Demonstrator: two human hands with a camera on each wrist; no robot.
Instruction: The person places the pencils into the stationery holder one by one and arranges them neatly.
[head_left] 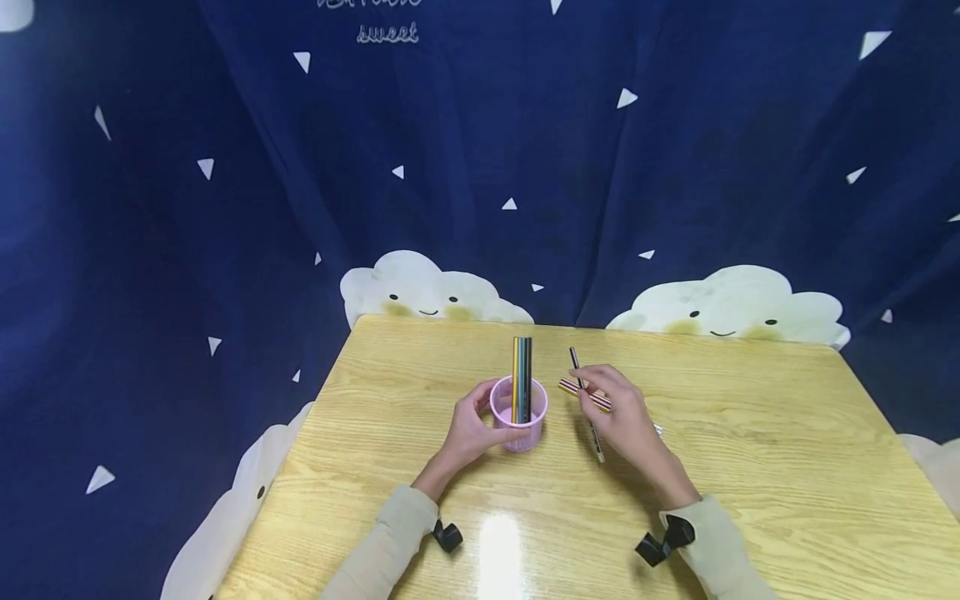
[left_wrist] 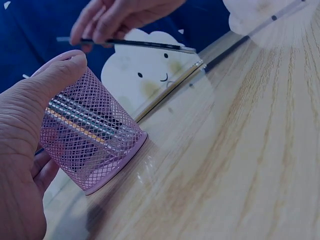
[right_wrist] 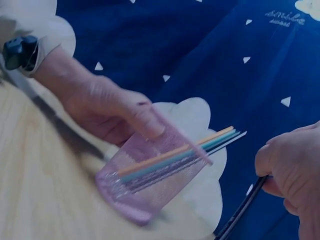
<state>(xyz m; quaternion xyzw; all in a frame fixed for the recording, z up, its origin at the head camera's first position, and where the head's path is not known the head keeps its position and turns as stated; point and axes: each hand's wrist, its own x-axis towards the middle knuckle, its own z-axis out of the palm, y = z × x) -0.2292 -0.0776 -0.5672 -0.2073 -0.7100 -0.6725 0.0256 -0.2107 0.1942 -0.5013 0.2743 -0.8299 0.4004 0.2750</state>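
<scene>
A pink mesh pen cup [head_left: 525, 439] stands on the table, my left hand [head_left: 474, 429] gripping it with the thumb across the near side. Several pencils [head_left: 521, 367], yellow, teal and dark, stick up out of the cup. To the right of it, my right hand [head_left: 618, 412] pinches a dark pencil [left_wrist: 150, 45] between thumb and fingers, slanting above the table. Beneath that hand lie striped pencils [head_left: 567, 387], partly covered by it. The right wrist view shows the held dark pencil [right_wrist: 242, 207] apart from the cup [right_wrist: 150, 170].
The light wooden table [head_left: 360, 400] ends at a dark blue curtain [head_left: 480, 125] with white triangles and clouds. Black straps [head_left: 448, 537] hang at both sleeve cuffs. A bright glare [head_left: 500, 550] shows at the near part of the tabletop.
</scene>
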